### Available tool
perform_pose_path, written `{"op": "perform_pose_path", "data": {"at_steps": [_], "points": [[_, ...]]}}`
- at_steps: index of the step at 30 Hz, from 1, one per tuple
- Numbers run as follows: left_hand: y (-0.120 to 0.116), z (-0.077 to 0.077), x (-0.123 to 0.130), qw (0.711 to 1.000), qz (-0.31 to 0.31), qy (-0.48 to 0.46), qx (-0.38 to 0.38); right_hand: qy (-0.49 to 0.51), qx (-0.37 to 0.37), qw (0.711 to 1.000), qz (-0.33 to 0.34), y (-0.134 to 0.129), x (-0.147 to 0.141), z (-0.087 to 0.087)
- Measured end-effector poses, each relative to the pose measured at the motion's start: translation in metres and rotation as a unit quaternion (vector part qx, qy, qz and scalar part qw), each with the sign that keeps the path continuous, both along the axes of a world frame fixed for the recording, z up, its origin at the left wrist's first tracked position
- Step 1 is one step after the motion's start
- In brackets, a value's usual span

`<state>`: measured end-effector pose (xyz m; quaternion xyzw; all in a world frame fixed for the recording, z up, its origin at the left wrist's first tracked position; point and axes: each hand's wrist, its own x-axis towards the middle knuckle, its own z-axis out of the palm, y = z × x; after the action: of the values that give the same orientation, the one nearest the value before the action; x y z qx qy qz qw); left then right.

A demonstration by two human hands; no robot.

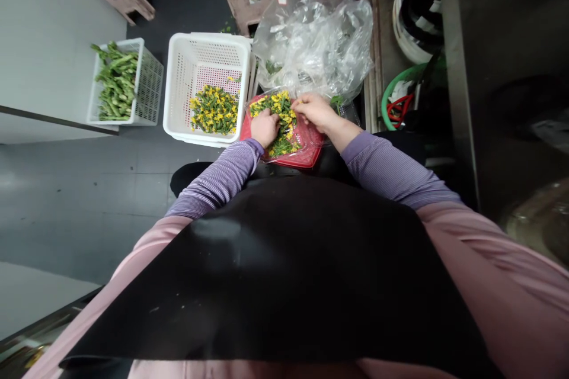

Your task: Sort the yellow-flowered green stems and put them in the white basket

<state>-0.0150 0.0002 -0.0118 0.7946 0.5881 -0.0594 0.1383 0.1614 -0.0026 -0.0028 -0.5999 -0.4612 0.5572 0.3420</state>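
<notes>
We had the yellow-flowered greens on clear film over a red tray, right of the white basket. Our left hand touched the greens from the near left, and our right hand was at their far right edge, fingertips bent close together. Whether either grip was closed on a stem, we could not tell. We judged the greens light and soft, the petals fragile, so the firmer stems offered the safer hold.
</notes>
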Motion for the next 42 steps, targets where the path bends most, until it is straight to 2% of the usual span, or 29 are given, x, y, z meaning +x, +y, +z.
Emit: {"op": "perform_pose_path", "data": {"at_steps": [2,4,7,10,13,15,17,21,23,26,33,37,42], "points": [[-0.003,0.002,-0.004,1.000,0.023,-0.021,-0.003,-0.121,0.051,0.990,0.051,-0.002,-0.003,-0.006],[-0.007,0.007,-0.007,0.998,0.046,-0.044,-0.006,-0.208,0.082,0.967,0.120,-0.004,-0.007,-0.012],[-0.009,0.015,-0.011,0.993,0.055,-0.104,-0.014,-0.240,0.108,0.945,0.196,-0.005,-0.012,-0.019],[-0.008,0.022,-0.013,0.980,0.053,-0.185,-0.048,-0.207,0.133,0.948,0.202,-0.005,-0.015,-0.021],[-0.005,0.026,-0.013,0.953,0.091,-0.276,-0.085,-0.153,0.117,0.963,0.189,-0.005,-0.014,-0.016],[-0.004,0.028,-0.014,0.922,0.129,-0.343,-0.121,-0.102,0.069,0.978,0.171,-0.007,-0.012,-0.011],[-0.004,0.031,-0.015,0.889,0.162,-0.396,-0.166,-0.027,-0.013,0.988,0.152,-0.009,-0.010,-0.005],[-0.004,0.038,-0.020,0.845,0.199,-0.437,-0.233,0.141,-0.156,0.969,0.128,-0.010,-0.008,0.003],[-0.004,0.041,-0.022,0.838,0.203,-0.443,-0.245,0.185,-0.185,0.958,0.113,-0.009,-0.008,0.005],[-0.003,0.045,-0.025,0.839,0.190,-0.438,-0.260,0.195,-0.193,0.956,0.108,-0.008,-0.008,0.004],[-0.002,0.048,-0.014,0.851,0.152,-0.415,-0.283,0.178,-0.186,0.945,0.201,-0.011,-0.007,0.000],[-0.002,0.051,-0.009,0.831,0.166,-0.435,-0.303,0.185,-0.177,0.941,0.223,-0.012,-0.006,0.002],[-0.009,0.057,0.000,0.813,0.214,-0.458,-0.288,0.216,-0.192,0.932,0.217,-0.016,-0.008,0.005]]}}
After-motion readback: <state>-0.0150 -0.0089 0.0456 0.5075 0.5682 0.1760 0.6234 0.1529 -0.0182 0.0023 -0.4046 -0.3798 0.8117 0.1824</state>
